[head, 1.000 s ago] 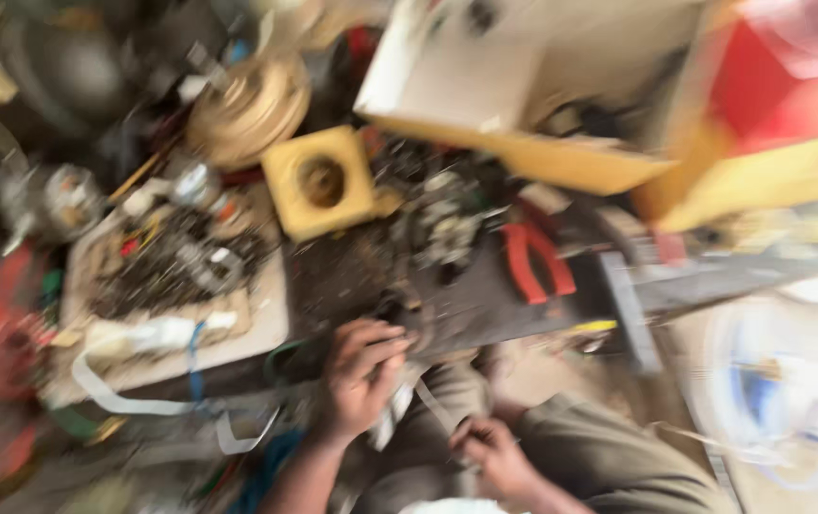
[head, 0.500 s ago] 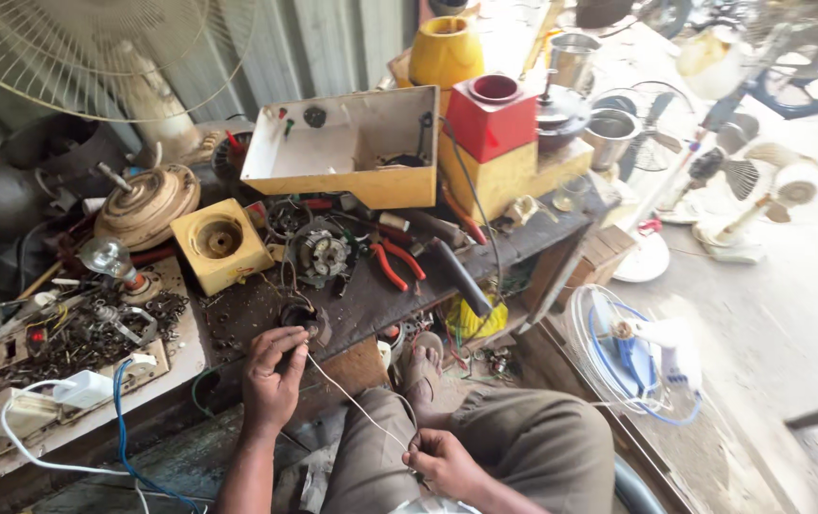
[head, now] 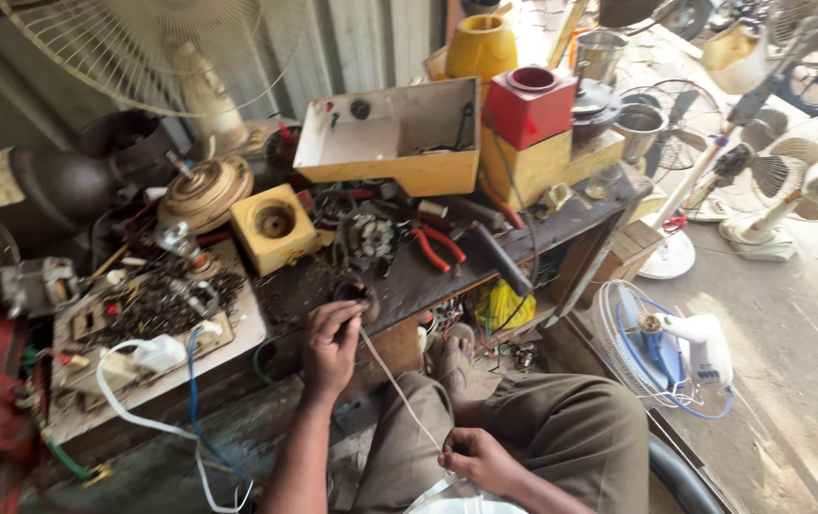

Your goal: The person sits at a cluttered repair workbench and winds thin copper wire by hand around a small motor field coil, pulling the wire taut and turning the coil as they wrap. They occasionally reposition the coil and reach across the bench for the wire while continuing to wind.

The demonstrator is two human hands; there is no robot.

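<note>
My left hand [head: 330, 345] is closed at the front edge of a cluttered workbench [head: 409, 281], pinching one end of a thin pale strip [head: 397, 390]. The strip runs taut and slanted down to my right hand [head: 478, 457], which grips its other end above my lap. A small dark motor coil [head: 352, 286] lies on the bench just beyond my left fingers. My knees in olive trousers [head: 561, 428] fill the bottom of the view.
On the bench lie red-handled pliers [head: 437, 246], a motor stator [head: 368, 233], a yellow square block [head: 274, 227], an open yellow box [head: 399, 133], and a red block [head: 531, 103]. A tray of small parts [head: 142, 314] sits left. Several fans [head: 789, 190] stand on the floor right.
The view has steadied from a blur and swung left. Both hands keep hold of the strip, which now runs straighter between them.
</note>
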